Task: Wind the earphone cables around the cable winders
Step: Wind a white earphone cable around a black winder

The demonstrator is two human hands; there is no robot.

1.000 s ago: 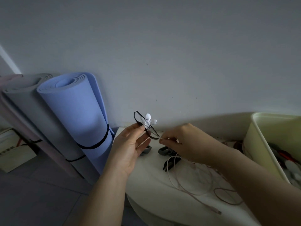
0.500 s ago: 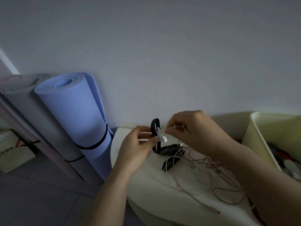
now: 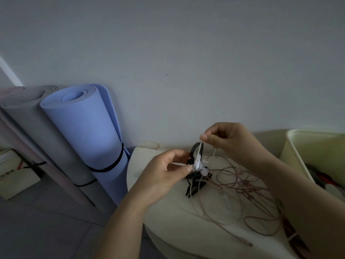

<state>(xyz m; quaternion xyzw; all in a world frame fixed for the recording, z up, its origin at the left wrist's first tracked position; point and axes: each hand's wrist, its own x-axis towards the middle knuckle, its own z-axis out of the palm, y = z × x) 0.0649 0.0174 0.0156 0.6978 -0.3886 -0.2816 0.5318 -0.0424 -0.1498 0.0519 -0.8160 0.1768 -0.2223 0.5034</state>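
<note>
My left hand [image 3: 166, 171] pinches a black cable winder [image 3: 196, 154] upright above the white table [image 3: 168, 217], with white earbuds [image 3: 202, 168] pressed against it. My right hand [image 3: 229, 139] pinches the pale earphone cable [image 3: 201, 146] just above the winder and holds it taut. The rest of that cable trails down into a loose pinkish tangle [image 3: 240, 186] on the table. More black winders [image 3: 196, 186] lie on the table under the held one.
A pale yellow bin [image 3: 306, 152] holding odd items stands at the right. Blue [image 3: 87, 131] and grey [image 3: 33, 124] rolled mats lean on the wall at left. A cable plug [image 3: 246, 243] lies near the table's front edge.
My right hand has risen and pulled the cable up over the winder's top. My left hand has kept its hold on the winder, now turned more upright than a second ago.
</note>
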